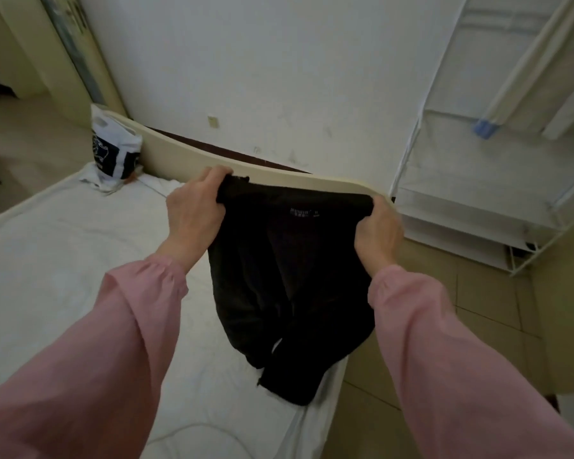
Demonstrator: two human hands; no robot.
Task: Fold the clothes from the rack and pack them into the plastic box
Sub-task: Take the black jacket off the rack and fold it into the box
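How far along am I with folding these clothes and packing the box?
Done: the black garment is off the white rack, whose visible shelves show no clothes. In hand: the left hand and right hand grip its top edge, its lower end bunched on the bed. Left: folding it and packing; no plastic box is in view.

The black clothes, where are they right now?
In the head view's middle, the black garment hangs between the left hand and right hand, its lower end resting on the right edge of the white mattress.
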